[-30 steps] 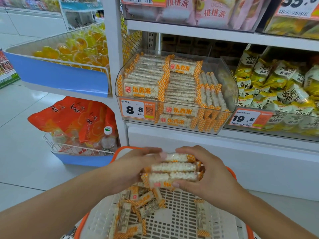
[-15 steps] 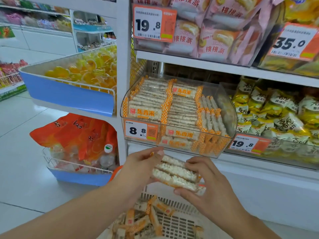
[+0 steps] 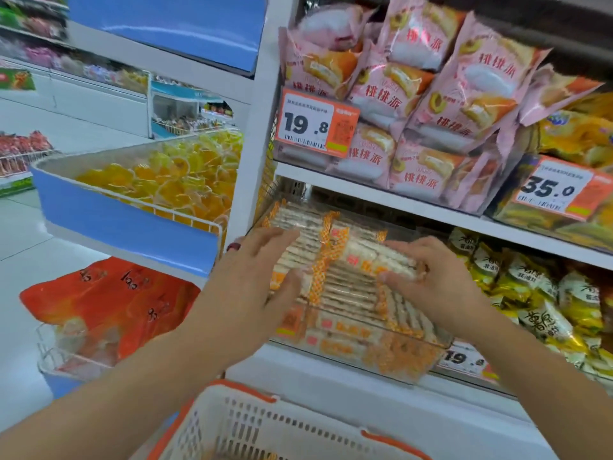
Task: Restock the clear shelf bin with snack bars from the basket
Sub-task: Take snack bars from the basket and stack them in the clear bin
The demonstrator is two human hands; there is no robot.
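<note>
The clear shelf bin (image 3: 391,355) sits on the middle shelf, packed with white snack bars in orange-checked wrappers. My right hand (image 3: 434,280) is over the bin's right half, shut on a small stack of snack bars (image 3: 374,257) that rests on the bars inside. My left hand (image 3: 255,287) lies over the bin's left half with fingers spread, touching the stocked bars (image 3: 345,287); its palm side is hidden. The white basket with orange rim (image 3: 265,426) is below at the bottom edge, and its contents are out of view.
Pink cake packs (image 3: 414,104) fill the shelf above, with little headroom over the bin. Yellow-green snack bags (image 3: 537,293) sit to the right. A blue-fronted wire bin of yellow jellies (image 3: 159,184) juts out at left, with orange bags (image 3: 106,300) below it.
Both hands have risen from above the basket to the shelf bin, carrying the stack of bars. The left hand has come off the stack; the view has tilted upward.
</note>
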